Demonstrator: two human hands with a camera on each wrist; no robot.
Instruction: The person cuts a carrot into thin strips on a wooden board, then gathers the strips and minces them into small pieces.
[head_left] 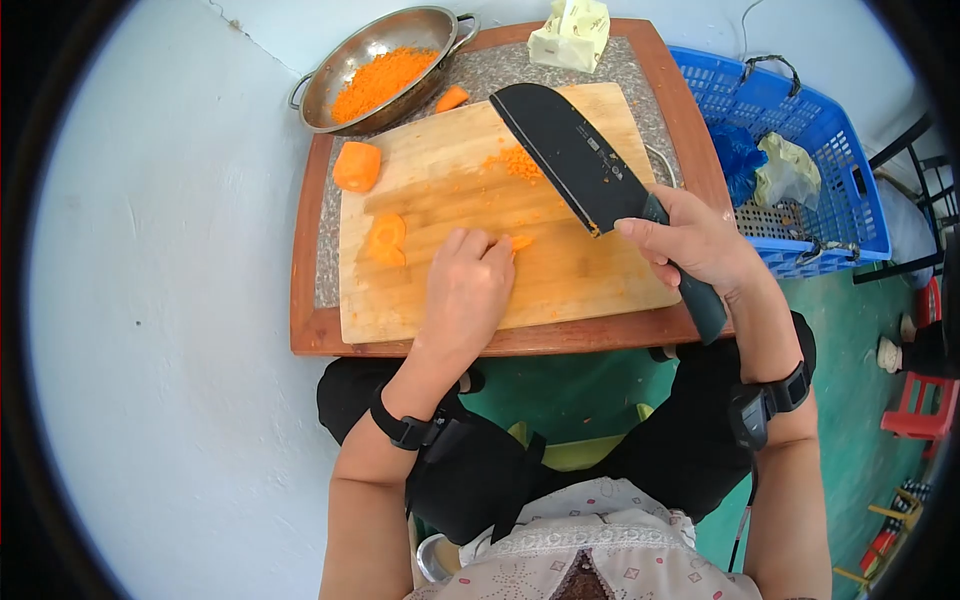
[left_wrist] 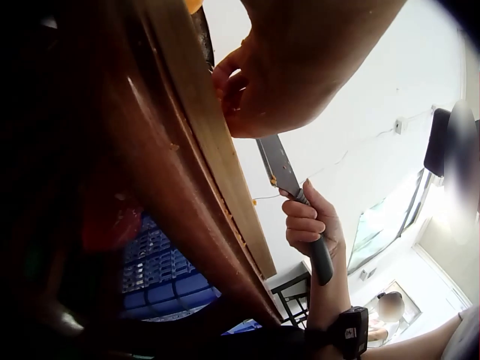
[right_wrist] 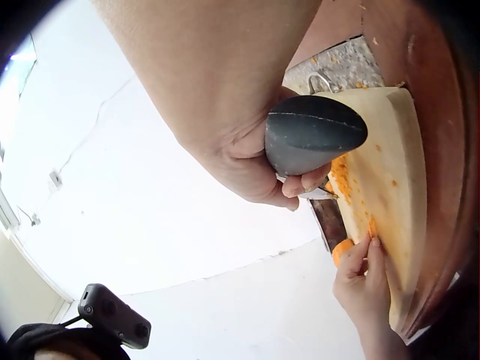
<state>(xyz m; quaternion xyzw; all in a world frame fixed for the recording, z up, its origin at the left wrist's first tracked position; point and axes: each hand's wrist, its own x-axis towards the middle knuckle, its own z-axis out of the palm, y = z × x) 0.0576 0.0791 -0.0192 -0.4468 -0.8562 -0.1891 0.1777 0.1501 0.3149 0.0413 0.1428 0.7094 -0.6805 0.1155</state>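
Note:
My right hand (head_left: 697,238) grips the dark handle of a cleaver (head_left: 580,150), its wide black blade raised above the cutting board (head_left: 440,305). Bits of carrot cling near the heel of the blade. On the board, my left hand (head_left: 468,285) has its fingers bent and pinches some carrot strips (head_left: 520,242), whose ends poke out past the fingertips. In the right wrist view the left hand (right_wrist: 365,281) shows thumb and fingers meeting at the carrot. Carrot slices (head_left: 386,240) lie left of that hand, and diced carrot (head_left: 517,161) is heaped farther back.
A peeled carrot chunk (head_left: 357,166) sits at the board's left corner, a smaller carrot piece (head_left: 452,98) behind the board. At the back left stands a metal pan (head_left: 420,30) of chopped carrot. A tissue pack (head_left: 570,36) is behind; a blue basket (head_left: 835,120) stands right of the table.

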